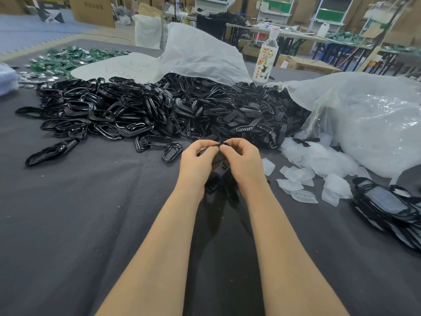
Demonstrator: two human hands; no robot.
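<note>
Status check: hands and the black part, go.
Left hand and right hand both pinch the small black part at the fingertips. Loose black pieces lie between the wrists. Frame pile sits beyond, apart.

Glossy plastic frames (107,115), matt cloth (91,224)

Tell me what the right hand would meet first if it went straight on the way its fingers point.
Probably the left hand: the right hand's fingers point left across the small black part both hands pinch, though depth is unclear.
</note>
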